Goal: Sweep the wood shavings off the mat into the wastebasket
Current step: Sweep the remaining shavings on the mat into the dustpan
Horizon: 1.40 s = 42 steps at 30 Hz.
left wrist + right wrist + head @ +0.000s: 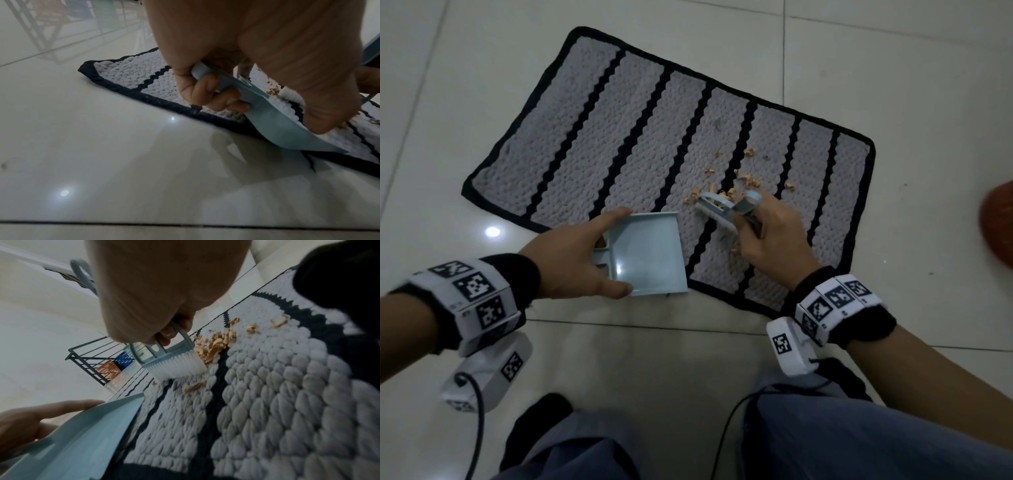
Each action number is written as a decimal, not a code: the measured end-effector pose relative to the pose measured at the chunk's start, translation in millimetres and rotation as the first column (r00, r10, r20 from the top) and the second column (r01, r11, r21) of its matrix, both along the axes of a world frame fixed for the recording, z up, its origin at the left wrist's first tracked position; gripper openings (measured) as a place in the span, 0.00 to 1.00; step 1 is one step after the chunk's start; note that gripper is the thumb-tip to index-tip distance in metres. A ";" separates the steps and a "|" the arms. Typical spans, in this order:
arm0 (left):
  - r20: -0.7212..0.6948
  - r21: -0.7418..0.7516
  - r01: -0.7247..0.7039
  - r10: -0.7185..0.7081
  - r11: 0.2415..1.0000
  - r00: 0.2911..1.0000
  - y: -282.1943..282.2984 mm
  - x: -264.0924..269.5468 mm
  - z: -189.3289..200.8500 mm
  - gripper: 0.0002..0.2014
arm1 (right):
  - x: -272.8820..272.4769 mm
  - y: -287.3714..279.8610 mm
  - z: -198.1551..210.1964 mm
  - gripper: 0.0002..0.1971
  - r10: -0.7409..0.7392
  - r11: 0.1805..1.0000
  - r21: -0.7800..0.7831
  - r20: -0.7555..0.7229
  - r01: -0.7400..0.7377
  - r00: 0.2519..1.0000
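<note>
A grey mat [619, 137] with black stripes lies on the tiled floor. Tan wood shavings [739, 176] are scattered over its right half. My left hand [571, 260] grips the handle of a pale blue dustpan [650, 253], whose front lip rests on the mat's near edge; the left wrist view shows my fingers [207, 95] curled under that dustpan [287, 129]. My right hand [770, 233] holds a small blue brush [717, 212]. In the right wrist view the brush [174, 365] has its white bristles on the mat [277, 402], just beside a heap of shavings [213, 345].
An orange-red rounded object [998, 222] sits at the right edge of the floor. A dark metal rack [92, 363] holding boxes stands beyond the mat. My knees [825, 438] and trailing cables fill the near floor. Glossy tiles [893, 68] surround the mat.
</note>
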<state>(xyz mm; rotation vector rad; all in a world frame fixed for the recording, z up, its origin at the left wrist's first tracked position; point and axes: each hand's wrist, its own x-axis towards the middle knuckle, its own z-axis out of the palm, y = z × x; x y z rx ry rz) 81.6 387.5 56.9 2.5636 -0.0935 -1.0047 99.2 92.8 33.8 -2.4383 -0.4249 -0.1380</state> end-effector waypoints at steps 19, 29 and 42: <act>0.045 0.040 0.242 -0.244 0.969 0.969 -41.3 3.4 16.6 0.57 | 41.1 -58.7 33.4 0.06 -0.009 0.992 -0.123 -0.376 -0.040 0.927; 0.013 0.061 0.399 -0.400 0.915 0.916 -64.6 6.7 14.9 0.58 | 38.6 -114.1 51.8 0.06 -0.034 0.904 -0.351 -0.630 -0.245 0.776; -0.001 0.089 0.424 -0.426 0.901 0.905 -60.7 8.5 10.6 0.57 | 50.0 -89.6 50.0 0.05 0.062 0.955 -0.217 -0.522 -0.203 0.851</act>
